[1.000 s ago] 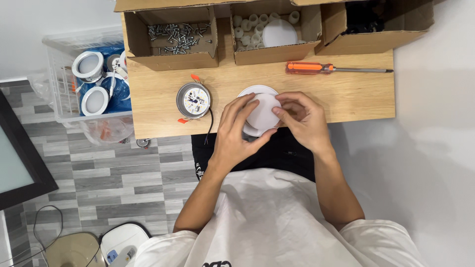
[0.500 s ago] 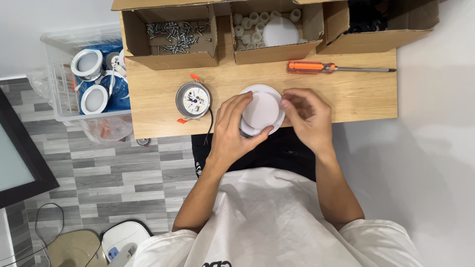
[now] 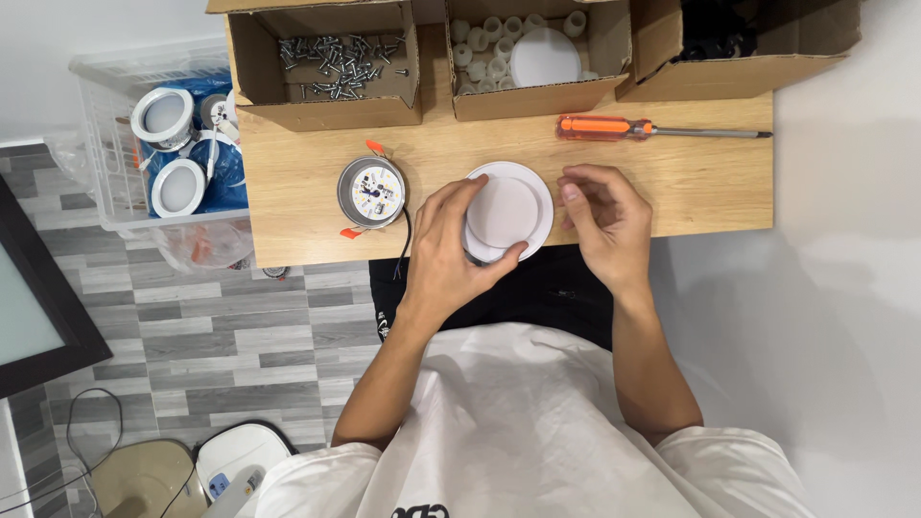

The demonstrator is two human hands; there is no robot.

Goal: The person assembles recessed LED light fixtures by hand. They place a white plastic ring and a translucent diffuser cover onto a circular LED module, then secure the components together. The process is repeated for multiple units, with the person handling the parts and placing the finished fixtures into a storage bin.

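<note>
1. We found a light wooden table (image 3: 691, 182) standing against a plain white wall (image 3: 115, 29) at the top of the view.
2. We noted a floor of grey, wood-patterned tiles (image 3: 221, 336) on the left, and a smooth white surface (image 3: 844, 317) on the right, softly shadowed.
3. We recorded a dark-framed panel (image 3: 38, 317) leaning at the left edge.
4. We observed a clear plastic crate (image 3: 106, 163) just beside the table's left end.
5. We saw thin cables (image 3: 67, 422) trailing over the tiles at lower left.
6. Lighting was even and diffuse.
</note>
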